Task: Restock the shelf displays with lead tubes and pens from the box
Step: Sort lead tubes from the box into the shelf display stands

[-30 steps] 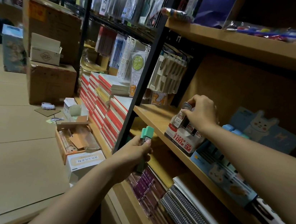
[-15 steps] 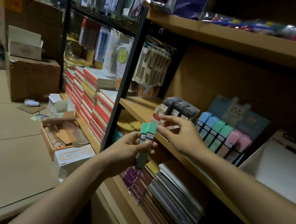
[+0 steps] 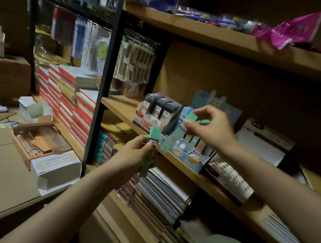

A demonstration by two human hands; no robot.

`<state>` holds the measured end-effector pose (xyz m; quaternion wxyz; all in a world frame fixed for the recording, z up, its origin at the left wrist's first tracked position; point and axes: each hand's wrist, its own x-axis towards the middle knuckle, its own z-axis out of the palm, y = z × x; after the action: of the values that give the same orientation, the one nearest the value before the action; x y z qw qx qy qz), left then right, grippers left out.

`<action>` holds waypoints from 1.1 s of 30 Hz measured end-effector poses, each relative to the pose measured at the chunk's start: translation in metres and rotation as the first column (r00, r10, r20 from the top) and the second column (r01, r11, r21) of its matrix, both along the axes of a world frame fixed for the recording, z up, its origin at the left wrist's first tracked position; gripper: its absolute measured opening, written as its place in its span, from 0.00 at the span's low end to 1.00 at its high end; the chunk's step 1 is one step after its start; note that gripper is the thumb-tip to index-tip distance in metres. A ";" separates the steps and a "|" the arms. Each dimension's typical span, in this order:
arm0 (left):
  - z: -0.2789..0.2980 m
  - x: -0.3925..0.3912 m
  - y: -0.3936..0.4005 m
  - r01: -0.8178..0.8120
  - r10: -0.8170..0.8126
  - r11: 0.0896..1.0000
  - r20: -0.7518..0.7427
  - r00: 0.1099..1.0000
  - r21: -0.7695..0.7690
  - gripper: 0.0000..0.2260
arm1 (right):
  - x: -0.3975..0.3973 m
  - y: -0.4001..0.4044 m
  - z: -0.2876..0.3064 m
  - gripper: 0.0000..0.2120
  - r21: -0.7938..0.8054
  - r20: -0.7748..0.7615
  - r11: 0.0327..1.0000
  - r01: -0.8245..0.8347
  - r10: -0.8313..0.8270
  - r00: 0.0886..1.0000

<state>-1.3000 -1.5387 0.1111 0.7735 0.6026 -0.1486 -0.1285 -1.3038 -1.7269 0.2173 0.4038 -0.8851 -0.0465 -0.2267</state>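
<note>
My left hand point(image 3: 134, 152) grips a green lead tube point(image 3: 150, 150) upright, just in front of the middle shelf's edge point(image 3: 178, 164). My right hand point(image 3: 210, 128) pinches a second green lead tube point(image 3: 176, 135) near its cap, slanted down over the blue bunny display box point(image 3: 189, 155) on that shelf. That box holds several pastel tubes in slots. Left of it stands a white display box with three dark grey lead tubes point(image 3: 159, 109).
Open cardboard boxes point(image 3: 36, 141) and a white carton point(image 3: 57, 167) sit on the floor at left. Red-edged notebook stacks point(image 3: 72, 99) fill the neighbouring rack. Spiral notebooks point(image 3: 162, 195) lie on the shelf below. A white carton point(image 3: 263, 143) stands right of the bunny box.
My right hand took one of the two green tubes from my left hand and carried it up and right over the bunny box. The camera turned right.
</note>
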 end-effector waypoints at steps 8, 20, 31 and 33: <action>-0.016 0.007 -0.013 -0.111 0.112 0.991 -0.009 0.994 0.078 0.08 | 0.031 -0.033 0.023 0.12 -0.534 0.247 0.809 0.244 -0.127 0.961; -0.028 0.026 -0.011 -0.091 0.091 0.996 -0.083 0.992 0.013 0.07 | 0.062 -0.042 0.001 0.12 -0.518 0.208 0.811 0.272 -0.190 0.960; -0.033 0.029 -0.016 -0.060 0.059 0.998 -0.100 0.993 -0.006 0.07 | 0.072 -0.045 -0.020 0.17 -0.658 0.329 0.617 0.432 -0.280 0.902; -0.031 0.028 -0.017 -0.063 0.064 0.998 -0.065 0.996 0.022 0.07 | 0.070 -0.045 -0.019 0.18 -0.680 0.335 0.577 0.452 -0.304 0.892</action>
<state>-1.2716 -1.5560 0.0799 0.7757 0.6100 -0.1027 -0.1247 -1.2334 -1.7722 0.1980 -0.0565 -0.9355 0.0195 -0.3482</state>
